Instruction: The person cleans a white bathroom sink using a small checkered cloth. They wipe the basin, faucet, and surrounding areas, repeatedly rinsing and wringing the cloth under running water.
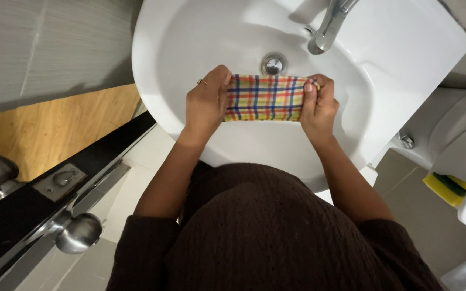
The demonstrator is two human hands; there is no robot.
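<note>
1. I hold a folded checked cloth of yellow, red and blue woven fabric (265, 97) stretched flat between my two hands, above the bowl of the white glazed ceramic washbasin (200, 32).
2. My left hand (207, 103) has its grip closed on the cloth's left end, fingers curled over the top edge; a thin ring sits on one finger.
3. My right hand (319, 105) has its grip pinched tight on the right end, knuckles up, fingertips pressing the fabric.
4. The cloth forms a neat rectangle with a plaid of red and blue lines on a yellow ground; it looks soft and lies in layers.
5. Just beyond the cloth is the round chrome drain (273, 63), and above it the curved chrome metal tap (327, 24) leans over the bowl.
6. My sleeves are dark brown ribbed knit, pushed up the forearms.
7. At my left stands a black door edge with a round brushed-metal knob (79, 233); the wall behind it is grey tile.
8. At my right a yellow sponge with a green stripe (451, 188) rests beside a white plastic rim.
</note>
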